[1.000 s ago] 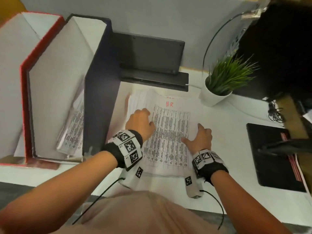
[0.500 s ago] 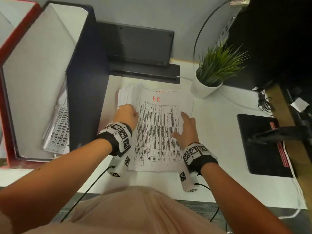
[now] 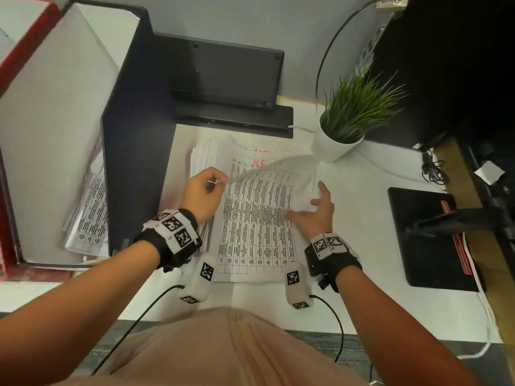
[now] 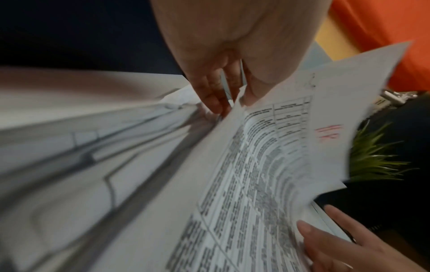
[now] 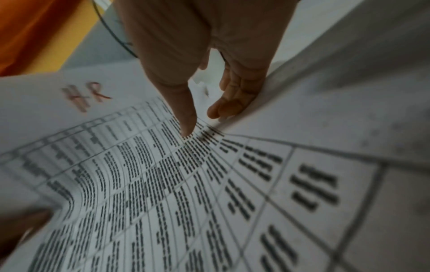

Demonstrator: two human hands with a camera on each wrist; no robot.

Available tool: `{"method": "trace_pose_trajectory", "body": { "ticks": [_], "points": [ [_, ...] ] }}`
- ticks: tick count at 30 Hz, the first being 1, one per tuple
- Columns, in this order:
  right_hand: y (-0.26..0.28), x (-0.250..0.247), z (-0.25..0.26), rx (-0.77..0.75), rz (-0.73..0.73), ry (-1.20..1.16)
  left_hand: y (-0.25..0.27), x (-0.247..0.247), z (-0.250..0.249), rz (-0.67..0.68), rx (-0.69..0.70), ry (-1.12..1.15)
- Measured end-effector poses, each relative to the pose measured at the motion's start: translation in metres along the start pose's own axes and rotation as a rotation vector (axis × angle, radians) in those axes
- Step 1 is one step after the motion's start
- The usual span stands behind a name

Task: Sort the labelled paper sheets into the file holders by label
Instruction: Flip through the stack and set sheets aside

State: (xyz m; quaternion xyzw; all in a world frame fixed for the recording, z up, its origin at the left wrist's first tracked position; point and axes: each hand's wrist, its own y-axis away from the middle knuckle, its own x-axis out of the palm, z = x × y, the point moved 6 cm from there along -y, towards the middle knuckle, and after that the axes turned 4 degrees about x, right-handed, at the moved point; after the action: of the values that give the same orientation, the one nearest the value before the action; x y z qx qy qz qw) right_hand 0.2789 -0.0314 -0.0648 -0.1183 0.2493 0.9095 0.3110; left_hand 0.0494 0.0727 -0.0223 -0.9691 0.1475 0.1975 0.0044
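A stack of printed table sheets [image 3: 202, 157] lies on the white desk [image 3: 362, 207]. My left hand [image 3: 206, 190] pinches the upper left edge of the top sheet [image 3: 256, 213] and lifts it, so the sheet curls up. That sheet [image 5: 139, 184] bears a red "HR" label [image 5: 83, 95]. My right hand [image 3: 315, 215] is spread at its right edge, thumb [image 5: 188, 125] resting on the print. In the left wrist view the left hand's fingers [image 4: 214, 95] nip the paper [image 4: 267, 165]. To the left stand a dark blue file holder [image 3: 133, 135] with printed sheets [image 3: 89, 215] inside and a red holder [image 3: 11, 59].
A potted green plant [image 3: 348, 118] stands just beyond the stack's right corner. A black flat device [image 3: 223, 71] leans on the back wall. A black pad [image 3: 423, 238] lies at the right, beside cables [image 3: 432, 168]. The desk's front edge runs close to my body.
My left hand went from resting on the stack's left side to pinching the top HR sheet and raising its edge. My right hand's fingers spread at the right edge.
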Motion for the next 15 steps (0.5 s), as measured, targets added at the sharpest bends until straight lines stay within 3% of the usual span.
{"method": "trace_pose_trajectory", "body": {
  "ticks": [7,9,12,15],
  "points": [
    [-0.004,-0.009,-0.009,0.002,-0.055,-0.096,-0.002,-0.006,-0.003,0.030,-0.046,0.020],
    [-0.003,-0.011,-0.010,-0.048,-0.022,-0.112,-0.008,-0.012,-0.001,-0.026,-0.085,-0.043],
    [-0.002,-0.011,-0.014,-0.004,0.050,-0.277,-0.020,-0.022,0.007,-0.094,-0.253,-0.107],
    [-0.003,-0.010,-0.017,0.010,0.060,-0.316,-0.026,-0.021,0.011,0.011,-0.410,-0.137]
  ]
}}
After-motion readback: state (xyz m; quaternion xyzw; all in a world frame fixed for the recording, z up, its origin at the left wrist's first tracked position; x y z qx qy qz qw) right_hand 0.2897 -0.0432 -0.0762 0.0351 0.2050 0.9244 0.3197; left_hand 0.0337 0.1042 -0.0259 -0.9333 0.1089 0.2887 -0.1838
